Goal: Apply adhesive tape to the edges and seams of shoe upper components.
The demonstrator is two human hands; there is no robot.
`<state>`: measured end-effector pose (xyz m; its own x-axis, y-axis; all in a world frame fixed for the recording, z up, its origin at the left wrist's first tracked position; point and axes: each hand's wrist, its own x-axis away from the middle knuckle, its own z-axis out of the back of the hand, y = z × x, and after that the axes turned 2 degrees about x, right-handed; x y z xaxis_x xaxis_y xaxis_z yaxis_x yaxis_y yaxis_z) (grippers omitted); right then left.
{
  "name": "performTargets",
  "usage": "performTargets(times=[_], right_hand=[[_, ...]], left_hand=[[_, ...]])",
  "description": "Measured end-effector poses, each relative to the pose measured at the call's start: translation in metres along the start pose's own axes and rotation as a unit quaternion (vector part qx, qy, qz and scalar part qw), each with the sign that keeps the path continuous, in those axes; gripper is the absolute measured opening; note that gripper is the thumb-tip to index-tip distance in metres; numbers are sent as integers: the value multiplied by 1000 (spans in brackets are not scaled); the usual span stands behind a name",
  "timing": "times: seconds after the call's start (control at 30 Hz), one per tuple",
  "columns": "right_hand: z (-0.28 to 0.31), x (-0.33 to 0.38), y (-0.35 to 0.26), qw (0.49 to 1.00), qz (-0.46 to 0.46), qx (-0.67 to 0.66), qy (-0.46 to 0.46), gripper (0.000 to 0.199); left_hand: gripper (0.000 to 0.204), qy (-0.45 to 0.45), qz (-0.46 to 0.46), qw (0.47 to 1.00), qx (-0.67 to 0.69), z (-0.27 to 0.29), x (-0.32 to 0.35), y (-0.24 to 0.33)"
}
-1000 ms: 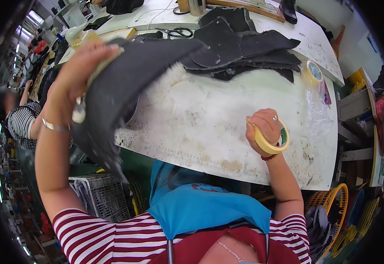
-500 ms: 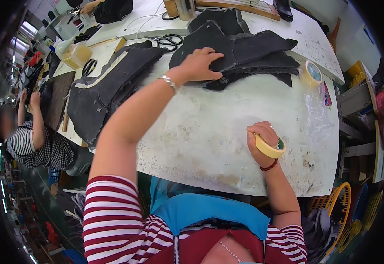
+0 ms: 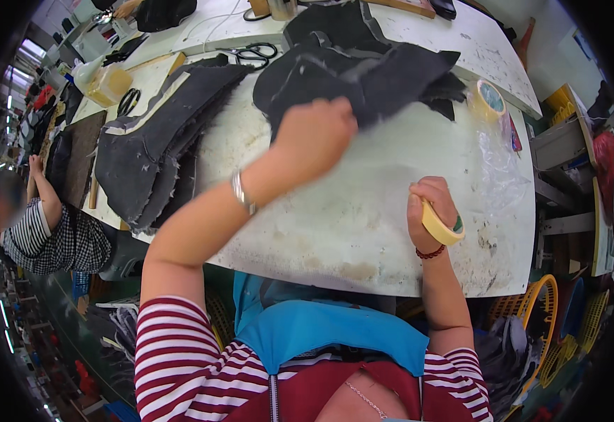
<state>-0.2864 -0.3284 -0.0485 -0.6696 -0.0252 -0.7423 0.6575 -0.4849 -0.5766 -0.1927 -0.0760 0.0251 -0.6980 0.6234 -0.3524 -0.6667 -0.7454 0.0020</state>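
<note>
My left hand (image 3: pixel 315 137) is closed at the near edge of a black fabric piece (image 3: pixel 384 81), pinching it; its fingertips are partly hidden and slightly blurred. That piece lies tilted over the pile of similar black pieces (image 3: pixel 338 24) at the far middle of the table. A roll of yellow tape (image 3: pixel 442 226) hangs around the fingers of my right hand (image 3: pixel 430 204), which is closed on it above the right side of the table. Left of my left arm lies another stack of black cut pieces (image 3: pixel 134 165) with a pale strip along one edge.
Black-handled scissors (image 3: pixel 254 53) lie beyond the left stack, near a bottle of yellowish liquid (image 3: pixel 108 84). A second tape roll (image 3: pixel 488 98) and clear plastic film (image 3: pixel 500 172) rest at the table's right. A co-worker (image 3: pixel 47 225) sits at the left. Yellow baskets (image 3: pixel 542 302) stand lower right.
My left hand, earlier spread flat on the pile, has closed and drawn nearer, pulling the top black piece toward me. My right hand has turned slightly with the tape roll.
</note>
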Motion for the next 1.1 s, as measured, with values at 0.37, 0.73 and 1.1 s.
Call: performTargets(times=[0.37,0.73,1.1], right_hand=[[-8,15,-57,967,-100,-203,-118,30],[-15,22,-61,989,-5,-5,-151,57],[-32,13,-33,952,-274,-84,-107,16]], left_hand=[[38,-176,167,722,648,12,109,99],[21,-80,321,542,772,-11,111,95],[11,40,209,856,471,-20,87,51]])
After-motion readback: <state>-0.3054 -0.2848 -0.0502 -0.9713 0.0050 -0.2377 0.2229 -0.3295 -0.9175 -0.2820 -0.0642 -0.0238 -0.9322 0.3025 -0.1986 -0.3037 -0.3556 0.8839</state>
